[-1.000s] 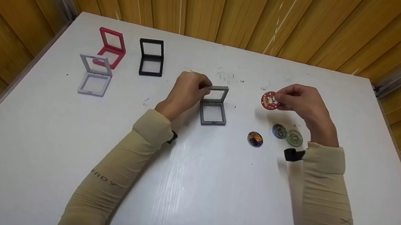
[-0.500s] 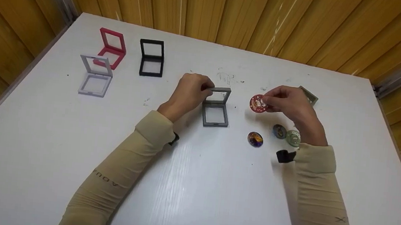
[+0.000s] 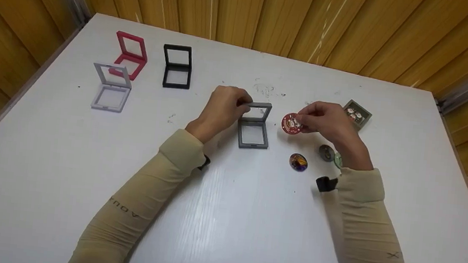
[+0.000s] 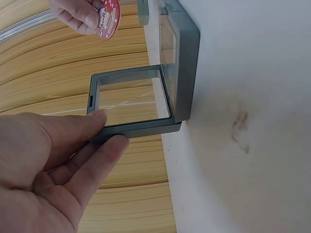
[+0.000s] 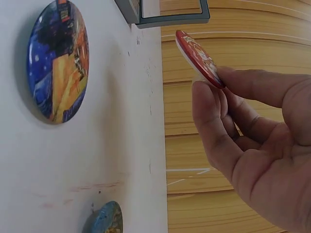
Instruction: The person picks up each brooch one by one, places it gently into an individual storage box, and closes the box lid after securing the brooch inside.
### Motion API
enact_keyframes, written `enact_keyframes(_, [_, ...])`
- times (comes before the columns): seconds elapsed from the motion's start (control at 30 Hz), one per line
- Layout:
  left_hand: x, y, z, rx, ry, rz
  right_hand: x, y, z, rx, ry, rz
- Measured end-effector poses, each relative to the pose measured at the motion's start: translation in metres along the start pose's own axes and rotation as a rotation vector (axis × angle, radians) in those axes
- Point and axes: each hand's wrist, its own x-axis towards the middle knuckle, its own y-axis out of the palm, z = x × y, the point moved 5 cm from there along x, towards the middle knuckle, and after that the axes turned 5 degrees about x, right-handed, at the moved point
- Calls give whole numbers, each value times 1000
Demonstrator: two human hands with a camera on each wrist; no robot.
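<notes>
My left hand (image 3: 223, 109) pinches the raised lid of a grey hinged display frame (image 3: 253, 135) between thumb and fingers. Its lower half rests on the table, and both halves have clear windows, as the left wrist view also shows. My right hand (image 3: 330, 122) pinches a round red badge (image 3: 292, 124) by its edge, held above the table just right of the frame. In the right wrist view the red badge (image 5: 197, 58) is tilted, with a pale back. Below it on the table lies a blue-and-orange badge (image 3: 298, 162). Two more badges, one dark (image 3: 326, 153) and one green (image 3: 338, 160), sit near my right wrist.
Open frames in red (image 3: 131, 56), black (image 3: 177, 67) and white (image 3: 111, 88) stand at the back left of the white table (image 3: 225, 225). Behind my right hand lies a closed grey-green frame (image 3: 358, 114) with a pattern inside. A wooden wall (image 3: 262, 14) borders the back.
My right hand has carried the red badge left and slightly down toward the grey frame, uncovering the closed frame behind it. My left hand and the grey frame have shifted slightly right.
</notes>
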Motion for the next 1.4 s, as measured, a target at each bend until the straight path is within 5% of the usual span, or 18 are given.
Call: enact_keyframes(1.4, [1, 11, -11, 5, -6, 13, 5, 53, -2, -24, 2, 93])
